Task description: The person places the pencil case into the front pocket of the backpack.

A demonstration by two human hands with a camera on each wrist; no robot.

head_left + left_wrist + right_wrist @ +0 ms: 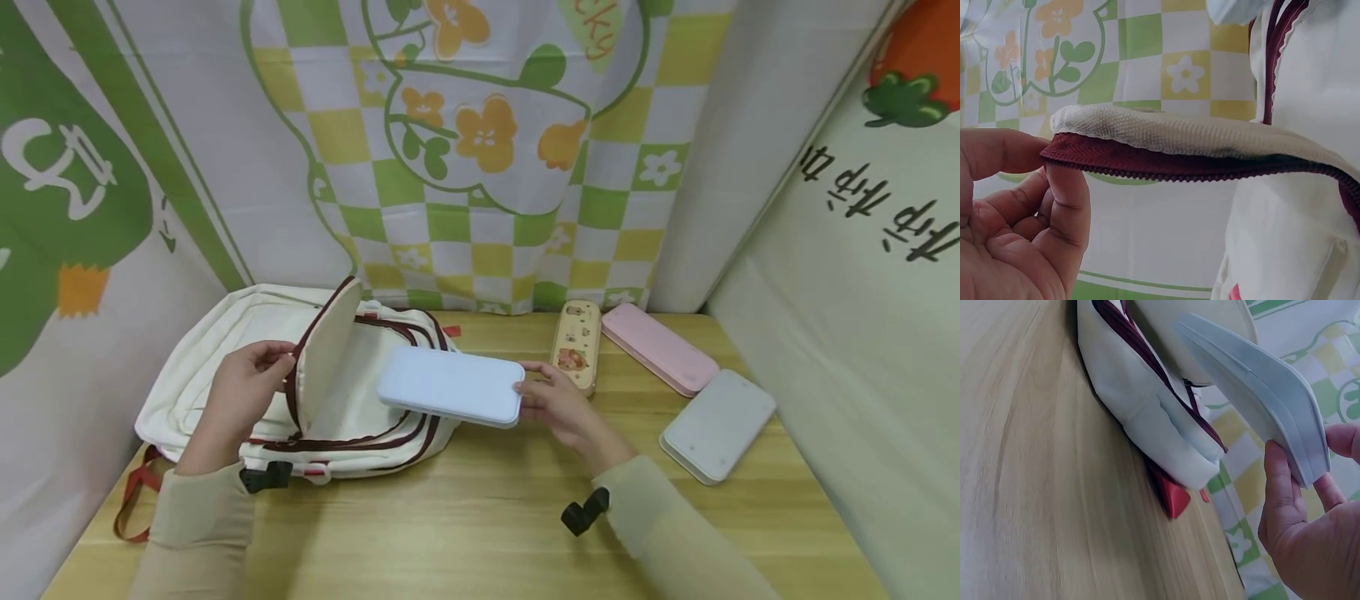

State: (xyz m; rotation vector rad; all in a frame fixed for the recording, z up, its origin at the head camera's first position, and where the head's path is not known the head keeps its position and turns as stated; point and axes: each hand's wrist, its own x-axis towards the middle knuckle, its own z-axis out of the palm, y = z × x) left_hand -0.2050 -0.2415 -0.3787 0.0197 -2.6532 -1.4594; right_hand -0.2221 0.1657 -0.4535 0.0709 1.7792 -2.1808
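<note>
A white backpack [217, 333] with dark red zipper trim lies on the table at the left. My left hand [243, 387] pinches the edge of its unzipped flap [330, 358] and holds it raised; the zipper teeth show close up in the left wrist view, where the flap [1179, 134] stretches away from the fingertips. My right hand [558, 408] grips one end of a pale blue pencil case [450, 385], thumb on one face and fingers on the other. The case is held level over the bag's opened side, and in the right wrist view the pencil case [1254, 387] hangs above the table.
To the right lie a cream pencil case [576, 346] with printed pictures, a pink case [660, 348] and a light grey case [717, 427]. A red strap [135, 500] hangs from the bag's near left side. Printed curtains [480, 250] enclose the wooden table [465, 533].
</note>
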